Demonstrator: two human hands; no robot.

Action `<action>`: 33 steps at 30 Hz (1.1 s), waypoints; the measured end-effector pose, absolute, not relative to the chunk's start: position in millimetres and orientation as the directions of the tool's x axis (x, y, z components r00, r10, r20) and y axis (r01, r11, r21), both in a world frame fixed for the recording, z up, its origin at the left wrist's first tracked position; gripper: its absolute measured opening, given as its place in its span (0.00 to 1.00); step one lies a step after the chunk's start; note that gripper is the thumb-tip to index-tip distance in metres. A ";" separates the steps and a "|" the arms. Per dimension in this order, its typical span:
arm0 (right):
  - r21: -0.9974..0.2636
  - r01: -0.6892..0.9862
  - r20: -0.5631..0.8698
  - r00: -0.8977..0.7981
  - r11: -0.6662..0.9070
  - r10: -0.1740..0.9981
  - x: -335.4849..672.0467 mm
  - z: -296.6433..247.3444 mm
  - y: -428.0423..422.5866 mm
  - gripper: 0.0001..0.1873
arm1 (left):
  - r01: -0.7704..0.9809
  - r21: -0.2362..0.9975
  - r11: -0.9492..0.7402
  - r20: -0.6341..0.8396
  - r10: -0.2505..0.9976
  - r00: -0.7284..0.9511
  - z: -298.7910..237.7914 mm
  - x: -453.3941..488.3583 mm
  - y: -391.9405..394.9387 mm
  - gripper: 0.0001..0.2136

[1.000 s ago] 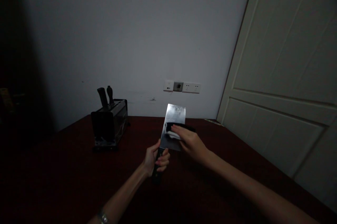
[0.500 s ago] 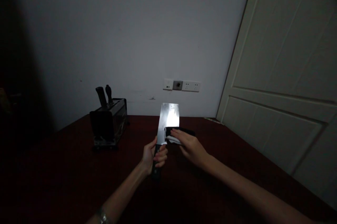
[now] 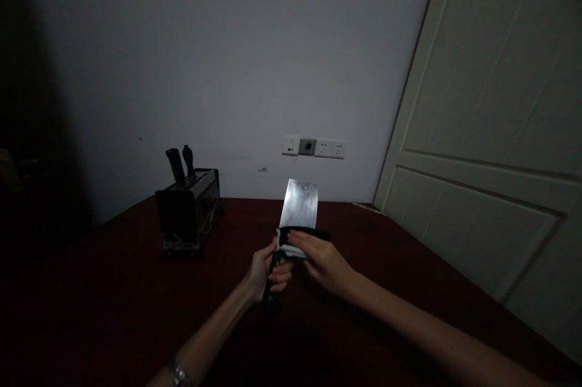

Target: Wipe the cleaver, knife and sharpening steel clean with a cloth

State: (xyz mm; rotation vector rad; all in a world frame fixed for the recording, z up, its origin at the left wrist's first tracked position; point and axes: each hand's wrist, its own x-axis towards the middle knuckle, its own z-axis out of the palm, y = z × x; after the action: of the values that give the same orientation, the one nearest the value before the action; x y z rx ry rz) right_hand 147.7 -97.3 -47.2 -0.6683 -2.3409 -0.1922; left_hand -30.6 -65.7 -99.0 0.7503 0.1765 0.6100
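Note:
My left hand [image 3: 268,272] is wrapped round the black handle of a cleaver [image 3: 300,202], whose broad shiny blade points up and away from me. A folded black and white cloth [image 3: 302,234] lies across the lower part of the blade, close to the handle. My right hand [image 3: 322,259] grips that cloth and presses it to the metal with its fingers on top. The cloth hides the blade's lower end.
To the left stands a dark knife block [image 3: 188,211] with two black handles sticking up. All this is over a dark red table [image 3: 245,208] against a wall with sockets [image 3: 313,147]. A pale panelled door [image 3: 482,132] is on the right.
My right hand and the cloth have slid down the blade toward the handle. The cleaver has tilted slightly to the right, and the bright glare on it has faded.

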 end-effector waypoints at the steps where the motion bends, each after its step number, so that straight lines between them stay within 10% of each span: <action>1: -0.042 0.484 0.630 -0.666 0.874 0.399 144.7 -51.9 -101.6 0.30 | -0.452 0.696 0.558 0.037 0.601 0.798 -99.9 -30.4 -65.8 0.21; 33: 0.094 0.411 0.605 -0.747 0.907 0.276 158.2 -21.2 -80.3 0.24 | -0.355 0.852 0.384 0.059 0.604 0.795 -87.7 -28.2 -72.1 0.31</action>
State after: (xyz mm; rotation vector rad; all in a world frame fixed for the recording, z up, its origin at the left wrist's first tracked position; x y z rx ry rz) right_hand 158.2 -80.3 -21.2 -0.4901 -2.4591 -0.2942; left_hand -28.2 -72.1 -87.7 1.0039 0.2809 0.6214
